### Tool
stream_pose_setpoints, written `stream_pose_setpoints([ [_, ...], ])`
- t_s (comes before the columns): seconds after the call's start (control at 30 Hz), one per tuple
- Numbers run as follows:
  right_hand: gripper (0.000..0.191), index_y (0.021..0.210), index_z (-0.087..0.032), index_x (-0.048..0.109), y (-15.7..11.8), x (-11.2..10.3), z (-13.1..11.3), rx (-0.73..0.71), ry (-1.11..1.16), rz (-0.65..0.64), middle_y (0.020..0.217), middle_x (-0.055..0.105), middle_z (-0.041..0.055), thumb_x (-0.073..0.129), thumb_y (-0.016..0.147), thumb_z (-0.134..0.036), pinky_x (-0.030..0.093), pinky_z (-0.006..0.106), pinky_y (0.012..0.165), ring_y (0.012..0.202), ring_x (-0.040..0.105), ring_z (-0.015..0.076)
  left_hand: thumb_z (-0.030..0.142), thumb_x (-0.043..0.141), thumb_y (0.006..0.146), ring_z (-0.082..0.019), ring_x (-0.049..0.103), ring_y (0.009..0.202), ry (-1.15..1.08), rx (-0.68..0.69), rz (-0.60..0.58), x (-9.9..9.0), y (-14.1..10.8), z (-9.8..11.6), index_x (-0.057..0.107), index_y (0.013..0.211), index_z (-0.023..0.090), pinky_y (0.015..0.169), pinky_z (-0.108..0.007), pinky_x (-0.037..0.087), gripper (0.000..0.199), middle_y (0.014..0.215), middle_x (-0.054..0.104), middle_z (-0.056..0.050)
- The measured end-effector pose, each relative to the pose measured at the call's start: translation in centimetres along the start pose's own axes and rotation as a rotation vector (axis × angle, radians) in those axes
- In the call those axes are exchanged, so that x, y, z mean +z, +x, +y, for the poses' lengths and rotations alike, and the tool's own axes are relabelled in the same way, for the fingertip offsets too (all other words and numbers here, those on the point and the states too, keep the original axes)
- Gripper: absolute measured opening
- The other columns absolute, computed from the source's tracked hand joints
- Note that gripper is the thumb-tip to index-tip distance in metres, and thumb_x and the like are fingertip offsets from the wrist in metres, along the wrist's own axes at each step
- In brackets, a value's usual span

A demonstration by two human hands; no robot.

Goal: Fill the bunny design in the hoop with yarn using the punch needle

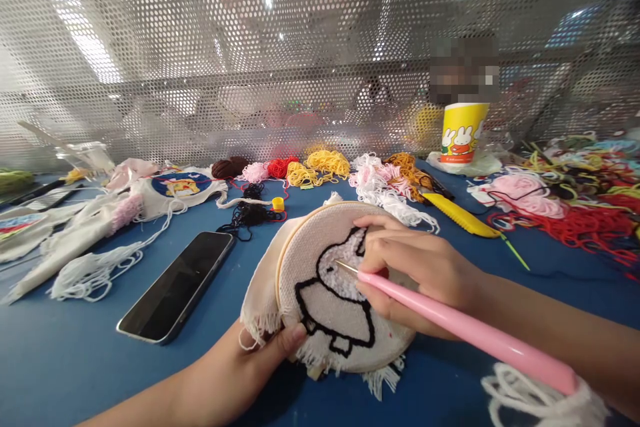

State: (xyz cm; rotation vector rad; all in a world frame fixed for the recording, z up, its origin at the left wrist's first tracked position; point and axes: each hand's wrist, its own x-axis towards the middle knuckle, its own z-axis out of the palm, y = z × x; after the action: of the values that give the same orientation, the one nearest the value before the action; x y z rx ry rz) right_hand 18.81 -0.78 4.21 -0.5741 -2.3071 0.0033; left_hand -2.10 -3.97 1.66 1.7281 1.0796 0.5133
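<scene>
A round embroidery hoop [286,260] holds cream cloth with a figure outlined in black yarn; white loops fill much of its head. My left hand [250,363] grips the hoop's lower left edge, thumb on the front and the other fingers hidden behind. Between the fingers of my right hand [420,267] is a pink punch needle [465,323]. Its metal tip touches or lies just over the white-looped head; which one I cannot tell. White yarn [543,393] hangs at the tool's rear end, lower right.
A black phone [177,287] lies left of the hoop on the blue table [65,353]. Yarn piles [327,163] line the back, with a yellow cup [464,133] by the perforated metal screen [200,27]. A yellow cutter [460,215] and red yarn [575,223] lie right.
</scene>
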Motion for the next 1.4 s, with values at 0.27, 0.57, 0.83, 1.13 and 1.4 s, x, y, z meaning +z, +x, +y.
stream_pose_setpoints([
  [0.27,0.012,0.067,-0.018,0.046,-0.1,-0.4,0.0,-0.041,-0.032,-0.073,0.056,0.046,-0.0050,0.045,0.073,-0.007,0.037,0.032,0.086,0.054,0.043,0.0065,0.038,0.035,0.082,-0.020,0.039,0.115,0.013,0.016,-0.027,0.0,0.0,0.0,0.041,0.119,0.022,0.103,-0.037,0.020,0.041,0.108,0.060,-0.002],
  [0.57,0.006,0.071,-0.019,0.053,0.2,-0.8,-1.2,0.259,-0.066,-0.190,0.063,0.058,-0.0031,0.050,0.076,-0.019,0.042,0.034,0.075,0.059,0.054,0.0092,0.040,0.035,0.082,-0.021,0.041,0.113,0.029,0.016,-0.020,0.0,-0.1,-0.5,0.040,0.120,0.022,0.102,-0.038,0.023,0.043,0.108,0.060,-0.003],
  [0.83,0.014,0.072,-0.022,0.059,0.7,-1.1,-1.5,0.480,0.132,-0.115,0.071,0.064,-0.0021,0.046,0.070,-0.017,0.041,0.030,0.063,0.065,0.059,0.0132,0.045,0.031,0.081,-0.024,0.044,0.109,0.105,0.002,-0.038,0.3,-0.6,-0.3,0.040,0.120,0.021,0.099,-0.039,0.028,0.047,0.104,0.061,-0.005],
  [1.13,0.009,0.070,-0.019,0.047,0.2,0.7,-0.9,0.502,0.082,-0.136,0.061,0.057,-0.0063,0.055,0.067,-0.017,0.025,0.044,0.086,0.062,0.054,0.0112,0.041,0.032,0.081,-0.023,0.050,0.100,0.176,0.066,-0.052,0.5,-0.7,0.4,0.047,0.115,0.023,0.092,-0.034,0.037,0.041,0.093,0.065,-0.004],
  [1.4,0.008,0.060,-0.016,0.049,-0.3,1.5,-1.0,0.249,-0.033,0.174,0.049,0.050,-0.0074,0.054,0.067,-0.014,0.024,0.037,0.083,0.047,0.047,0.0061,0.040,0.050,0.073,-0.025,0.047,0.105,-0.145,0.131,-0.061,-0.2,-2.4,-0.7,0.050,0.113,0.028,0.089,-0.033,0.038,0.042,0.091,0.066,-0.003],
])
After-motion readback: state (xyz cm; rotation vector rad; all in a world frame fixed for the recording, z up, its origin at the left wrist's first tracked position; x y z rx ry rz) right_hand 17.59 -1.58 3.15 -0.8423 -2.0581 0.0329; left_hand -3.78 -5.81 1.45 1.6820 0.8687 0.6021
